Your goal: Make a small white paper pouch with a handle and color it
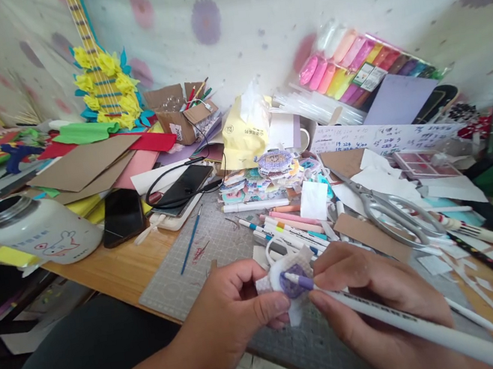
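My left hand (248,302) pinches a small white piece with a purple patch (292,282) between thumb and fingers; its exact kind I cannot make out. A white loop stands up at its upper edge. In my right hand (373,289) is a white marker pen (395,316) with a purple collar, held like a pencil. Its tip meets the piece at the left side of the purple patch. Both hands are just above the near edge of a grey cutting mat (172,279). Several markers (289,233) lie on the mat just beyond the piece.
Large metal scissors (386,208) lie at the right among paper scraps. A pile of paper cutouts (268,178) stands behind the markers. To the left are a white jar (47,229) lying on its side, phones (122,218) and a thin blue brush (191,240).
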Tool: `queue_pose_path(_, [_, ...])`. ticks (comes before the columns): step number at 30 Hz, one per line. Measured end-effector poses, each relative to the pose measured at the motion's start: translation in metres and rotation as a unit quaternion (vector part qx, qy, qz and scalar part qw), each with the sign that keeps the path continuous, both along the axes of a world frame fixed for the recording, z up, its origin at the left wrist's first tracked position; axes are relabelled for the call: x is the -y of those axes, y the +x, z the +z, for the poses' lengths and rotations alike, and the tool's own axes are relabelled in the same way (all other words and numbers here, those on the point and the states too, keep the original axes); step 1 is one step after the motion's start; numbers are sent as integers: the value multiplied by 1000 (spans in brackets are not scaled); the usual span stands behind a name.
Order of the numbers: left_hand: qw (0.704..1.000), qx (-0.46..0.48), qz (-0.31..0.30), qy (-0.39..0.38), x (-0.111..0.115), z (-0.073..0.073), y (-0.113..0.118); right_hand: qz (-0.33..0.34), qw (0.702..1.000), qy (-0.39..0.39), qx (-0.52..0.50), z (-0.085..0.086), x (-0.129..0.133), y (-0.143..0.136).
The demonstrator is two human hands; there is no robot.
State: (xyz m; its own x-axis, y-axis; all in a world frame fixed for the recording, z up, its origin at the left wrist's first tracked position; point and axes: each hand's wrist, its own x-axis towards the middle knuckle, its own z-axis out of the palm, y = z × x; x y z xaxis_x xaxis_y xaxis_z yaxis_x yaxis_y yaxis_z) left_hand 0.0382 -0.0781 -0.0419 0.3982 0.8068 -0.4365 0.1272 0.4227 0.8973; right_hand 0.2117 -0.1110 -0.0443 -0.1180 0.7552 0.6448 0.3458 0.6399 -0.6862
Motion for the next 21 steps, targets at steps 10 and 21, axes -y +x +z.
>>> queue_pose_path(10, [999,34,32,-17,-1,-6,0,3,999,-12,38,11,-1,7])
queue_pose_path(21, [998,50,38,-21,-2,-7,1,-22,1000,10,12,3,-1,5])
